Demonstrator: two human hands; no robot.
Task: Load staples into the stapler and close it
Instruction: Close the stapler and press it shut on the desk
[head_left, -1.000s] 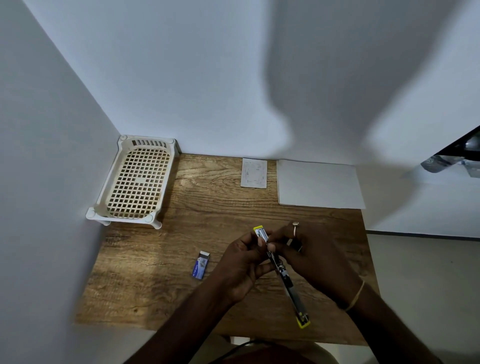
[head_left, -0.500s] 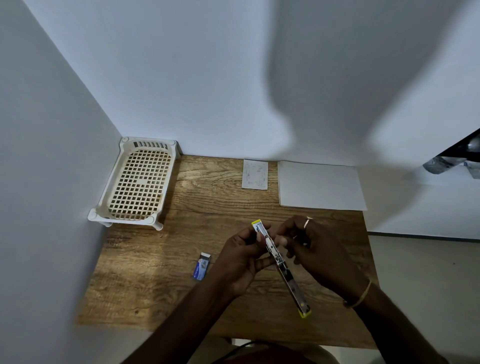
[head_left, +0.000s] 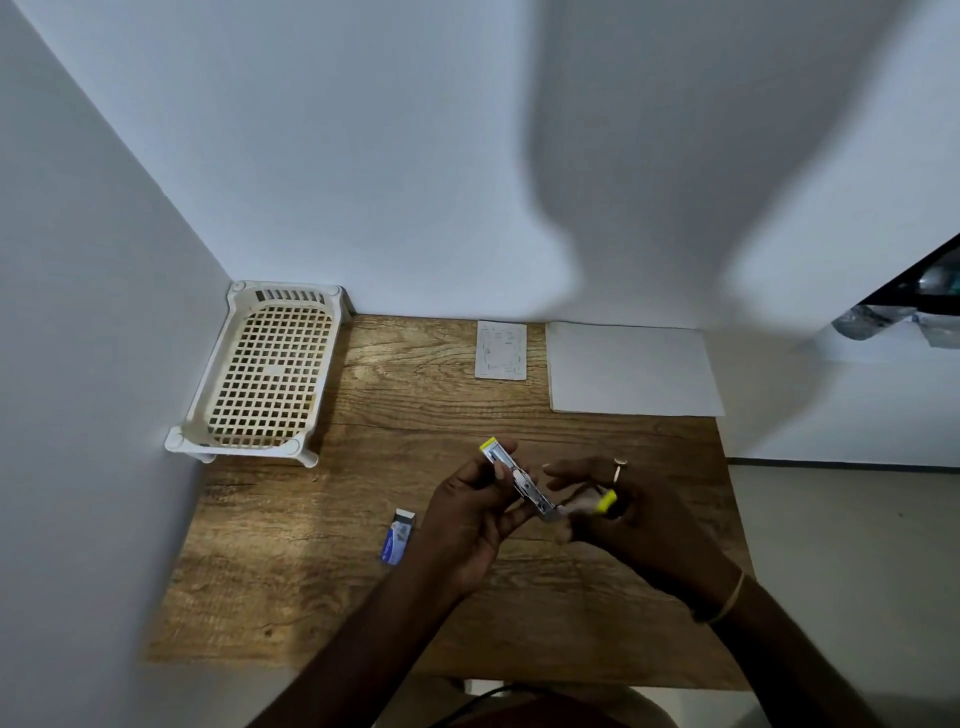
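A small metal stapler (head_left: 519, 480) with yellow ends is held above the wooden table (head_left: 363, 597). My left hand (head_left: 470, 512) grips its base half, whose yellow tip points up and to the left. My right hand (head_left: 623, 512) holds the other half, whose yellow end (head_left: 606, 502) is folded toward the right; that half is blurred. The two halves meet near the hinge between my hands. A small blue and white staple box (head_left: 397, 536) lies on the table left of my left hand. I cannot tell whether staples sit in the channel.
A cream plastic basket (head_left: 208, 415) stands at the table's back left corner against the walls. A small white card (head_left: 501, 349) and a white sheet of paper (head_left: 631, 370) lie along the back edge. The floor shows beyond the table's right edge.
The stapler was stretched out in a long straight line. My right hand has swung the lower half up and to the right, so the stapler is now folded at its hinge.
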